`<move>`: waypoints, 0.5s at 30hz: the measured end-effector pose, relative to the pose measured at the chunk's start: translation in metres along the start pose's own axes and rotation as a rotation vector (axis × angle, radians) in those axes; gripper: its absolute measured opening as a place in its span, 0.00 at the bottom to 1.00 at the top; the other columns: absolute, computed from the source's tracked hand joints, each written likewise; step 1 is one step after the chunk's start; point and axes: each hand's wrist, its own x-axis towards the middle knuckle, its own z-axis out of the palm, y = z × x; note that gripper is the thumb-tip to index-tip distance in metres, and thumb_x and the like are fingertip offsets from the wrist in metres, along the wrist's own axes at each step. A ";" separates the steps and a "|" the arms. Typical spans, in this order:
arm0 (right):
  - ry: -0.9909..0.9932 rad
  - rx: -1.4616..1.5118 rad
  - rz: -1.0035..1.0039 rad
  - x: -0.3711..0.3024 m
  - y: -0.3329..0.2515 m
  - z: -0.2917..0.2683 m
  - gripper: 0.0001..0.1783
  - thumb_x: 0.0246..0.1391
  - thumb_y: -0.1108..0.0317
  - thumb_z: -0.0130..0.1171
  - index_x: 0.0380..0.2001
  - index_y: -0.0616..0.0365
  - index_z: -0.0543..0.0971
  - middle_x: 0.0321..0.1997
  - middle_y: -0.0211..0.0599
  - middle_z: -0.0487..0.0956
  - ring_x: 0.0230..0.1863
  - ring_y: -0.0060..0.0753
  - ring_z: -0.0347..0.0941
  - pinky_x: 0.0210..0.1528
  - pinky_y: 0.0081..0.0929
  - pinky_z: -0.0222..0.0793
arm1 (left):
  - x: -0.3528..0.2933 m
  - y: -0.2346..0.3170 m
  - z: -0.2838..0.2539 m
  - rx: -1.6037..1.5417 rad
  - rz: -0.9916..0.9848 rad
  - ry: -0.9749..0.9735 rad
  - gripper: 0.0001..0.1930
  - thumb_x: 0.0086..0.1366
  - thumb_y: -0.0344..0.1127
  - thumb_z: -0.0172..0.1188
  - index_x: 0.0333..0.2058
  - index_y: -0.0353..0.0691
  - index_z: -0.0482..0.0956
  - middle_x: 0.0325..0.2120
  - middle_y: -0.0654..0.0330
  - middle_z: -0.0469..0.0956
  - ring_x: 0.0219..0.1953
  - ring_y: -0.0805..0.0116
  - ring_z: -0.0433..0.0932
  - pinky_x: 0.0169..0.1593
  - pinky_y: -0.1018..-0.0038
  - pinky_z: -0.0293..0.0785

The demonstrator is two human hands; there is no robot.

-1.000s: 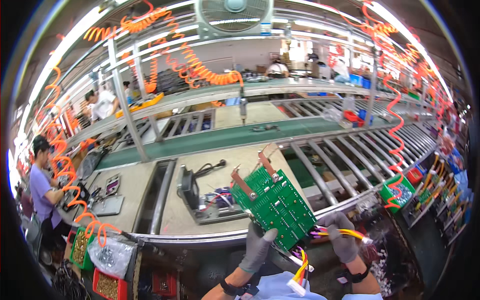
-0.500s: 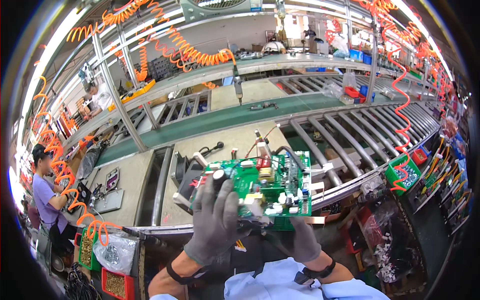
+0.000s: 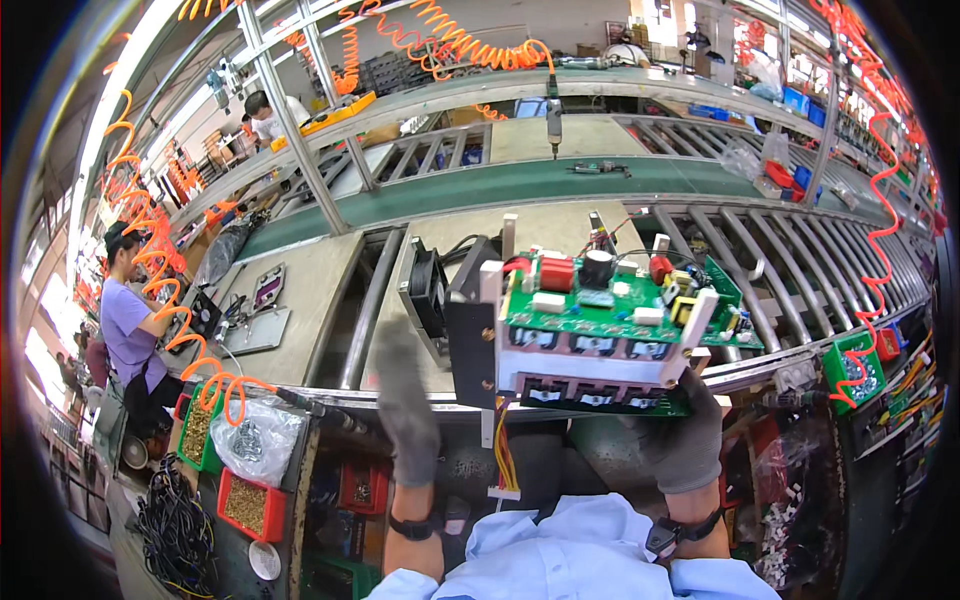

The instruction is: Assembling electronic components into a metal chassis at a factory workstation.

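A green circuit board (image 3: 620, 300) carries capacitors, connectors and white posts. It sits tilted on a frame with a row of dark components along its near side. My right hand (image 3: 682, 440), in a grey glove, grips this assembly at its lower right corner; the board partly hides the fingers. My left hand (image 3: 408, 410), also gloved, is off the assembly to its left, blurred by motion. Its fingers point up, stretched out, with nothing in them. A black fan (image 3: 427, 290) stands at the assembly's left end. Coloured wires with a white connector (image 3: 505, 492) hang below.
A roller conveyor (image 3: 790, 270) runs off to the right. A screwdriver (image 3: 555, 125) hangs from an orange coiled hose over the green belt (image 3: 480, 185). Red bin (image 3: 252, 508) and green bin (image 3: 850, 375) hold small parts. A co-worker (image 3: 130, 310) stands at far left.
The board assembly has been tipped, so its near side with the row of components now shows. My left hand has left the board and moved to its left. The view has shifted.
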 end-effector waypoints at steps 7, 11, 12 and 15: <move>-0.019 0.382 0.099 0.006 -0.005 0.006 0.26 0.67 0.59 0.42 0.60 0.67 0.67 0.58 0.57 0.75 0.57 0.56 0.76 0.56 0.59 0.80 | -0.048 -0.075 0.014 -1.437 -0.670 -0.487 0.62 0.50 0.89 0.38 0.66 0.37 0.63 0.52 0.56 0.74 0.52 0.62 0.75 0.54 0.65 0.73; -0.036 0.372 0.055 0.010 0.004 0.005 0.26 0.67 0.59 0.43 0.60 0.69 0.66 0.58 0.59 0.75 0.56 0.57 0.77 0.53 0.59 0.81 | -0.073 -0.063 0.042 -1.099 -0.846 -0.164 0.61 0.44 0.91 0.43 0.61 0.40 0.68 0.43 0.58 0.77 0.41 0.64 0.76 0.45 0.68 0.76; -0.053 0.348 0.040 0.012 0.005 0.004 0.27 0.67 0.59 0.43 0.60 0.70 0.66 0.57 0.59 0.76 0.55 0.58 0.78 0.52 0.59 0.82 | -0.080 -0.058 0.049 -0.945 -0.882 -0.031 0.59 0.45 0.90 0.45 0.59 0.41 0.69 0.42 0.58 0.77 0.40 0.64 0.76 0.46 0.69 0.75; -0.003 0.362 0.041 0.015 0.011 0.002 0.26 0.65 0.59 0.46 0.58 0.68 0.69 0.55 0.57 0.78 0.52 0.56 0.80 0.51 0.59 0.83 | -0.078 -0.055 0.058 -1.121 -0.846 -0.053 0.50 0.50 0.80 0.57 0.57 0.41 0.71 0.42 0.58 0.78 0.40 0.66 0.76 0.45 0.72 0.71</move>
